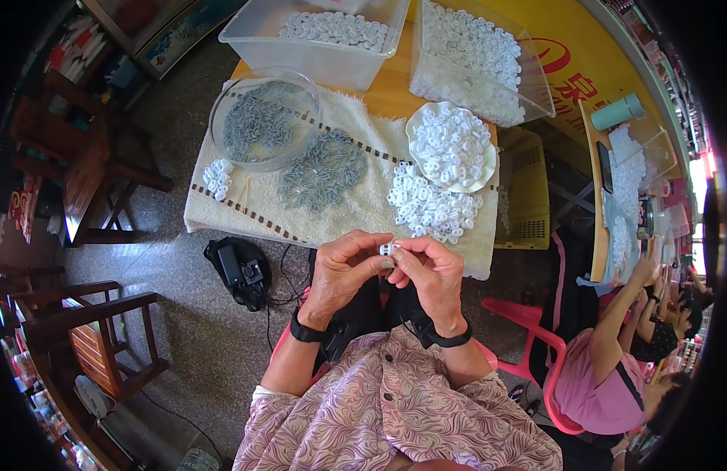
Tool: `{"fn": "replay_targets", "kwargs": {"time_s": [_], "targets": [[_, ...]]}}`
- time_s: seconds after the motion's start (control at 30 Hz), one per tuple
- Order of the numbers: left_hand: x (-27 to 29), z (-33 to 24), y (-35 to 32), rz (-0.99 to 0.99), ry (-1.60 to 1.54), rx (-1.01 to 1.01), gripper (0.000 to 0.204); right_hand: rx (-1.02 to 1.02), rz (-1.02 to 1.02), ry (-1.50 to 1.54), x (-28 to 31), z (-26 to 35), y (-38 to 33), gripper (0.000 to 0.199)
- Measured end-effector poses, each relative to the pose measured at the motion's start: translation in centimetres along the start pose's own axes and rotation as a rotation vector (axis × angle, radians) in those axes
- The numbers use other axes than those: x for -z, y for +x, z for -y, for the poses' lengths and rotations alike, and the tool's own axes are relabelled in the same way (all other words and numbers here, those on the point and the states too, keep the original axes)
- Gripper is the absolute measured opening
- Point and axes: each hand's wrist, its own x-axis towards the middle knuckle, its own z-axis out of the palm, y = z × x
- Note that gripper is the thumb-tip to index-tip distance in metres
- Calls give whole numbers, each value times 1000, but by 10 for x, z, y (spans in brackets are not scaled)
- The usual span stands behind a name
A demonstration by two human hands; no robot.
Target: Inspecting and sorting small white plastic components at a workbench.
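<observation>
A small white plastic piece with dark slots (387,249) is pinched between both hands in front of my lap, just off the near table edge. My left hand (341,271) grips it from the left with thumb and forefinger. From the other side my right hand (432,275) closes on the same piece, its fingertips pressed together. On the towel beyond lie a pile of similar white pieces (430,206) and a white dish (482,179) heaped with more. A loose heap of small grey metal parts (322,174) sits left of them, beside a clear round bowl (214,129) of the same parts.
Several finished-looking white pieces (217,179) lie at the towel's (222,213) left side, near a thin wooden stick (246,192). Two clear bins (363,69) (536,86) of white parts stand behind. A black bag (239,271) rests on the floor; co-workers (599,377) sit at right.
</observation>
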Motion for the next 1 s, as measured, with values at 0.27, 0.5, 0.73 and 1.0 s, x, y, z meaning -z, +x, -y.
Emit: {"fn": "replay_targets", "kwargs": {"time_s": [0.27,0.5,0.73,1.0], "targets": [[0,-2,-1,23,59,1,30,-6,-2,14,0,1,-1,9],[2,-3,0,33,32,12,31,-63,70,106,6,-2,0,13],[2,-6,0,37,47,-21,30,-154,143,261,14,-5,4,17],[4,-5,0,92,45,-24,28,-351,249,436,31,-12,13,11]]}}
